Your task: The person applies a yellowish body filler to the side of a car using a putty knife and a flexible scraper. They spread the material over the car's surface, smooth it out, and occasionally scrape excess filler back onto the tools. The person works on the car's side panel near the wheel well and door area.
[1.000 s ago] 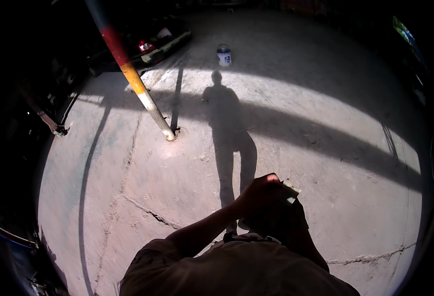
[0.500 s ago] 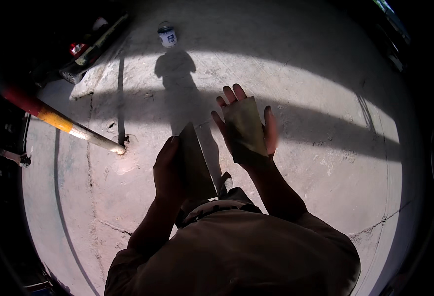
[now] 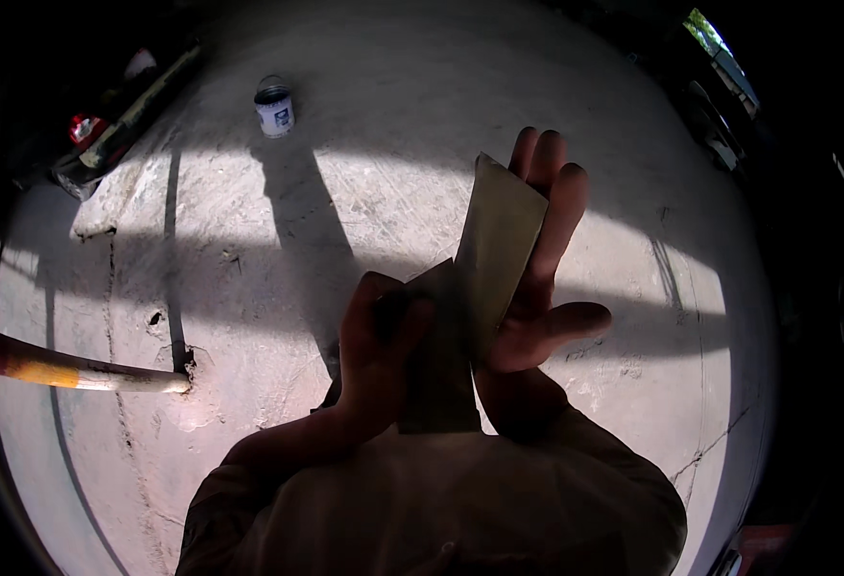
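My left hand is closed round a dark, flat rectangular plate, its thumb lying across the face. A second thin olive-grey plate stands tilted against my right hand. Behind that plate the right fingers are stretched upward, while the thumb sticks out to the side. The two plates meet or overlap near their edges in front of my chest; shadow hides whether they press together. How the right palm supports its plate is partly hidden.
A white bucket with a wire handle stands ahead on the concrete floor. At left, a red, yellow and white pole meets the floor. Part of a vehicle with a red light sits in shadow at upper left.
Both hands have risen and come together, bringing the plates edge to edge. The right hand has turned from palm-up to more sideways. The view has shifted, moving bucket and pole leftward.
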`<state>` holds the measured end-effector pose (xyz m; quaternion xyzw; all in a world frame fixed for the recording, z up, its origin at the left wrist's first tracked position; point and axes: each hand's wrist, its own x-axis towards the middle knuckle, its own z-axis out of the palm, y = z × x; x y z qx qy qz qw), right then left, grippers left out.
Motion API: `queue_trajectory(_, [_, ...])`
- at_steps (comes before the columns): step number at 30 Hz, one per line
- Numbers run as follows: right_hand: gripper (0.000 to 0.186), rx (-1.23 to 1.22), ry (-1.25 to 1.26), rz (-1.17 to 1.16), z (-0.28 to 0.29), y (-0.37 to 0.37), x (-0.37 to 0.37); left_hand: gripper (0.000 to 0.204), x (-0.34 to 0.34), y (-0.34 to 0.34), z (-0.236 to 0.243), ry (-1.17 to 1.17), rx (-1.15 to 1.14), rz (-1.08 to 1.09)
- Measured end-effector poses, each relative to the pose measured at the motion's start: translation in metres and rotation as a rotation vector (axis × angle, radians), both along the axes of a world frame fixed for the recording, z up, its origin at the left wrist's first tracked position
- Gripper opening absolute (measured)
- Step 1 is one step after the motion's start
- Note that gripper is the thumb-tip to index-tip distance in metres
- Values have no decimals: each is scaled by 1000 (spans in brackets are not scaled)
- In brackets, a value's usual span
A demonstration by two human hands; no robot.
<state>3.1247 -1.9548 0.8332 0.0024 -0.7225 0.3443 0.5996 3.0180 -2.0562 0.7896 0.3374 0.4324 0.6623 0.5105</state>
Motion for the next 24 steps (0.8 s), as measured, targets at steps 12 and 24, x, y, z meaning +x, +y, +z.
queue_trajectory(12, [76,-126,-38,-12,-27,222,-103,11,-107,264,11,153,-44,-58])
queue_trajectory(24, [62,-809,-276,53,-53,482,-185,12,-197,550,22,40,-142,162])
